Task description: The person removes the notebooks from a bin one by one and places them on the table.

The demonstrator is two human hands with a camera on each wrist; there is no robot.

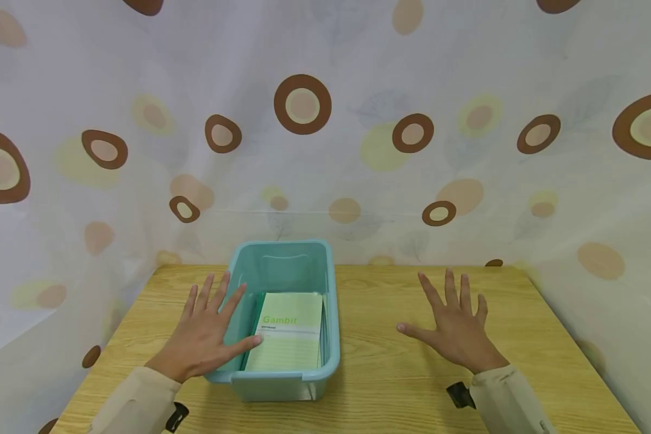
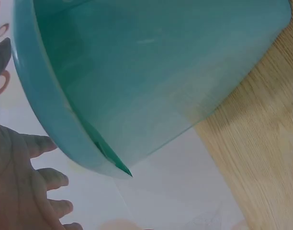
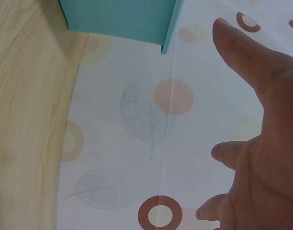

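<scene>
Hovering, fingers spread, the left hand is nearer the notebook, which lies rightward, long axis forward; the right hand, splayed, is farther.

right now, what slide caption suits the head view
Left grip spread at a bin holding a notebook, right grip over the table.

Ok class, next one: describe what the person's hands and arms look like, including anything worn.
The left hand and right hand are bare, with no gloves or rings visible. The left sleeve and right sleeve are pale beige and long. A small black piece shows beside each cuff, perhaps part of a strap; I see no cables.
</scene>
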